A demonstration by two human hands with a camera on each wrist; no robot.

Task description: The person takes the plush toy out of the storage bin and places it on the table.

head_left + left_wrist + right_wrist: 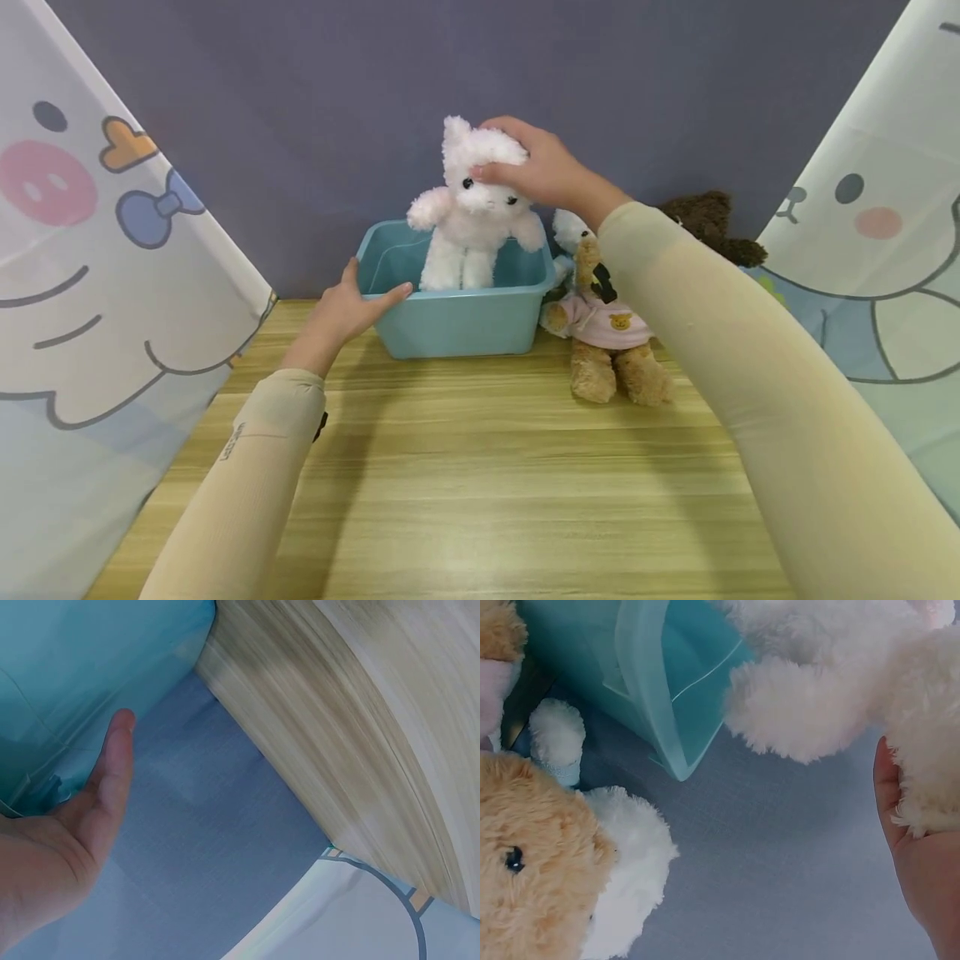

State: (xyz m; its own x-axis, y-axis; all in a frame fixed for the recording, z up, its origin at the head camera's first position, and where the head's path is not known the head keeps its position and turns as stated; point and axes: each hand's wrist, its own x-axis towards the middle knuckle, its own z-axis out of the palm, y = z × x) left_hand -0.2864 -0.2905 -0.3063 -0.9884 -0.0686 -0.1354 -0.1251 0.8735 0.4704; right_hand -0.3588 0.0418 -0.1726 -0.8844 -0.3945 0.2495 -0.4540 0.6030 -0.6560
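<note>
A fluffy white plush toy [480, 221] with small dark eyes and a pointed ear is upright over the blue plastic bin [457, 325], its legs inside. My right hand [543, 162] grips the toy's head from the right, thumb across its face. In the right wrist view, the fingers [887, 787] sink along the white fur. My left hand [345, 308] holds the bin's left rim near the front corner, thumb over the front edge and fingers along the outer side. The left wrist view has this hand [82, 825] against the blue bin wall [90, 652].
Right of the bin, a tan teddy bear [618, 367] in a pink shirt sits on the wooden table [480, 500]. Behind it are a white plush toy [567, 229] and a dark brown plush toy [697, 218], both partly hidden by my right arm. A grey cloth backdrop [337, 108] stands behind.
</note>
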